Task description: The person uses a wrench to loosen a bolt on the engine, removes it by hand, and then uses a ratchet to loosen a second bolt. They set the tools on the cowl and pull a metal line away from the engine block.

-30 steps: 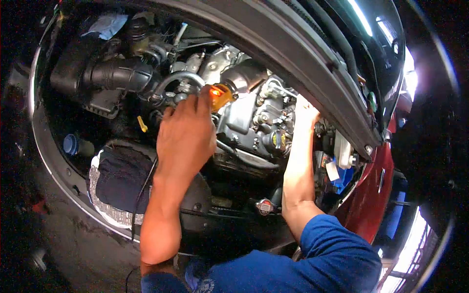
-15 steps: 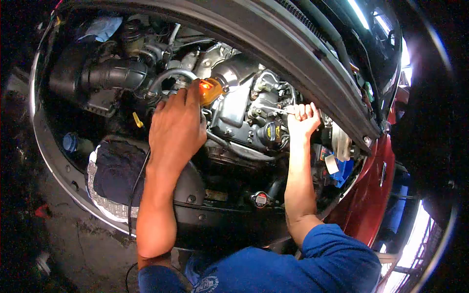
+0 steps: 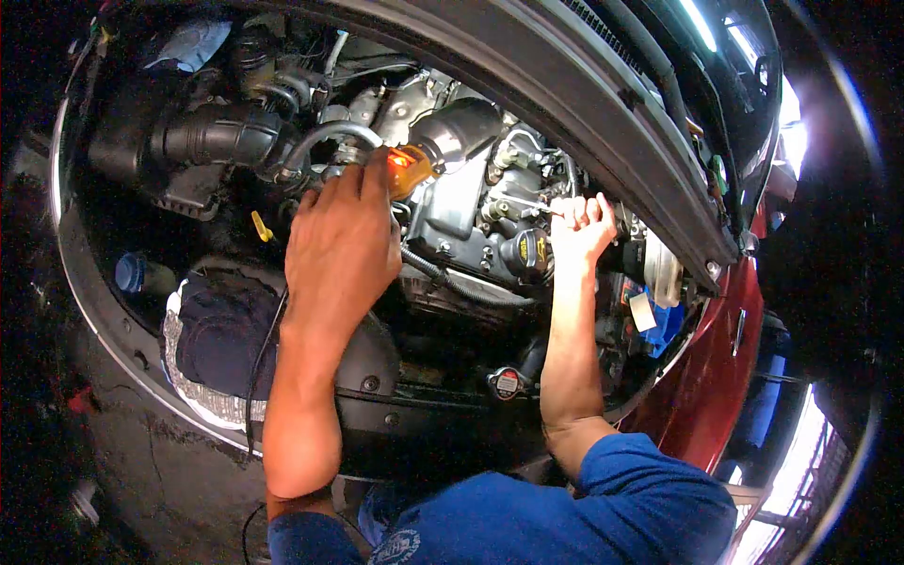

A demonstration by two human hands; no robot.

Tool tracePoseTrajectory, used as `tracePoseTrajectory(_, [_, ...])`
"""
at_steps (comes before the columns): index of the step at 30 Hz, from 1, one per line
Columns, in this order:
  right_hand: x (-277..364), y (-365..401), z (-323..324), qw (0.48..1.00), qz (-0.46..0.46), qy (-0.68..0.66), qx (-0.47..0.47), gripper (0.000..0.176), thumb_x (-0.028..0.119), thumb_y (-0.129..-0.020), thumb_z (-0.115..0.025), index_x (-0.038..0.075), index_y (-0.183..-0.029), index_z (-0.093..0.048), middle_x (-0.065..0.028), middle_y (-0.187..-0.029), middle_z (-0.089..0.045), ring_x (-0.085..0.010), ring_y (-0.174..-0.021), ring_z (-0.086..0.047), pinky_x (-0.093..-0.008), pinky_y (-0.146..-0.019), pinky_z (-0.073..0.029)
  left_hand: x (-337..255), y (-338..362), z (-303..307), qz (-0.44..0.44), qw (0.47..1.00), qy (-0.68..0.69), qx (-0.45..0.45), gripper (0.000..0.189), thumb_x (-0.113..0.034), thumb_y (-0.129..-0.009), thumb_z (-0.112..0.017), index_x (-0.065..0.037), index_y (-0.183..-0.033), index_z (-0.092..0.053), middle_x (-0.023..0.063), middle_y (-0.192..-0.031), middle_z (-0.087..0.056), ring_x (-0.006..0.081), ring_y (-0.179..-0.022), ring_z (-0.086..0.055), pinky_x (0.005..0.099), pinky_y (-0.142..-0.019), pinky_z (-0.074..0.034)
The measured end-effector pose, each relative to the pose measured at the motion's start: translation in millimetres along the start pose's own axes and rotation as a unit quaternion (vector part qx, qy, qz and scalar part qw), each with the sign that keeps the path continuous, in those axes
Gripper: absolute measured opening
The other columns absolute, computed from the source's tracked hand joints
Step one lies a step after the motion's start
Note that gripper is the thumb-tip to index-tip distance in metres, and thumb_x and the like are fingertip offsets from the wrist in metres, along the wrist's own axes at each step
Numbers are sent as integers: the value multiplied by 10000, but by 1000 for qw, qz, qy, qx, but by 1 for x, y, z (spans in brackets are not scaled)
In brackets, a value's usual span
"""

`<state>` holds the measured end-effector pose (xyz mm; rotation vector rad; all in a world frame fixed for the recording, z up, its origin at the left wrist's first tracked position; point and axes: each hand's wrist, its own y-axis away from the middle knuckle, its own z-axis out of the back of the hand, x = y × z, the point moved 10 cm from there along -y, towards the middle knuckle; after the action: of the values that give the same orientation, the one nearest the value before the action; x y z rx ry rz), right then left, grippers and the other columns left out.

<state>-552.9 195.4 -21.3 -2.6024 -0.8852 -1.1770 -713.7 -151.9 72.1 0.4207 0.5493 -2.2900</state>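
My left hand (image 3: 344, 231) is closed around an orange work lamp (image 3: 408, 171) at the left side of the engine, its light falling on the metal cover (image 3: 447, 209). My right hand (image 3: 582, 226) has its fingers curled round the end of a thin metal tool (image 3: 521, 201) that reaches left over the engine. The tool's far tip is too small to make out. Just below and left of my right hand sits the black oil filler cap (image 3: 524, 252) with yellow marks.
A dark cloth (image 3: 226, 334) lies on the front edge at the left, by a black cable. The yellow dipstick handle (image 3: 261, 226), blue cap (image 3: 131, 273) and radiator cap (image 3: 506, 381) stand around the bay. The raised hood (image 3: 565, 104) hangs close beyond my right hand.
The fingers of my right hand have shifted slightly on the tool, and the hand has tilted a little. My left hand still holds the lamp in nearly the same place.
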Motion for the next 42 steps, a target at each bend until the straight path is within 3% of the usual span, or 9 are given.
tracePoseTrajectory(14, [1, 7, -3, 998, 12, 61, -17, 485, 245, -908, -549, 206, -564, -209, 31, -505, -173, -155, -464, -170, -351, -571, -241, 2, -1, -5, 0, 1000, -31, -2, 579, -74, -784, -684, 32, -1335, -539, 168, -1088, -658, 309, -990, -682, 466, -901, -530])
tracePoseTrajectory(18, [1, 11, 8, 993, 17, 24, -114, 490, 242, -913, -553, 210, -569, -205, 32, -511, -171, -150, -459, -169, -346, -557, -237, 8, -1, 2, 4, 999, -40, -14, 591, -92, -788, -691, 20, -1347, -534, 163, -1085, -658, 309, -994, -682, 464, -895, -529])
tracePoseTrajectory(20, [0, 12, -5, 999, 17, 25, -23, 484, 229, -927, -542, 199, -573, -214, 37, -520, -174, -140, -470, -177, -325, -559, -252, 2, 0, -1, 10, 1000, -24, -5, 613, -113, -786, -704, 8, -1359, -526, 167, -1092, -656, 329, -1001, -673, 467, -894, -529])
tracePoseTrajectory(23, [-1, 13, 5, 998, 10, -6, -69, 480, 248, -933, -537, 200, -590, -206, 36, -525, -174, -154, -495, -171, -351, -578, -245, 5, -1, 0, 7, 999, -31, -13, 657, -159, -764, -748, -4, -1362, -525, 189, -1118, -658, 387, -1010, -655, 475, -900, -524])
tracePoseTrajectory(27, [7, 9, 16, 996, 30, -60, -52, 466, 237, -936, -530, 202, -587, -223, 35, -525, -174, -141, -482, -200, -346, -594, -268, 8, -1, -1, 23, 999, -20, 33, 719, -75, -735, -724, -7, -1413, -495, 167, -1103, -647, 362, -1031, -652, 473, -943, -501])
tracePoseTrajectory(32, [72, 51, 22, 991, 82, -102, -4, 488, 250, -945, -541, 186, -566, -240, 33, -517, -203, -134, -475, -217, -334, -638, -302, 5, 1, 8, -1, 1000, -9, -24, 700, -94, -737, -738, 3, -1393, -514, 173, -1074, -654, 358, -991, -663, 457, -919, -516])
tracePoseTrajectory(36, [134, 128, -38, 985, 117, -122, -41, 504, 254, -1003, -470, 197, -560, -237, 33, -509, -193, -128, -480, -221, -324, -575, -276, 6, 0, 6, 12, 999, -27, -18, 668, -124, -762, -743, 3, -1378, -519, 164, -1063, -657, 351, -975, -669, 458, -887, -531])
tracePoseTrajectory(40, [189, 143, -154, 955, 172, -152, 186, 522, 255, -1036, -406, 207, -545, -236, 38, -484, -168, -119, -476, -154, -328, -551, -239, 4, 0, 4, 8, 999, -27, -16, 649, -139, -772, -741, -5, -1368, -518, 156, -1064, -658, 344, -973, -669, 458, -872, -532])
tracePoseTrajectory(42, [197, 121, -196, 952, 193, -149, 184, 514, 270, -1013, -446, 208, -544, -247, 34, -503, -185, -121, -504, -199, -324, -577, -229, 4, -1, 2, 3, 1000, -6, -19, 656, -136, -773, -736, -14, -1376, -509, 155, -1055, -655, 344, -975, -667, 470, -869, -529])
